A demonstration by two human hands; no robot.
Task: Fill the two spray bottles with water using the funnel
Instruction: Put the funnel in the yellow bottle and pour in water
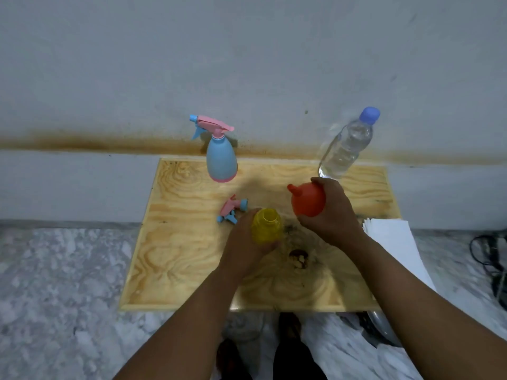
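both forearms are stretched over the wooden surface point(175, 270). the open-necked yellow bottle point(266, 226) is gripped upright by the left hand point(247, 242), fingers curled round its body. the orange funnel point(307, 198) is held just right of it by the right hand point(332, 215), spout pointed up and left. a loose pink spray head point(231, 209) is laid beside the yellow bottle. the blue bottle point(221, 156) and water bottle point(346, 145) are stood at the far edge, well apart.
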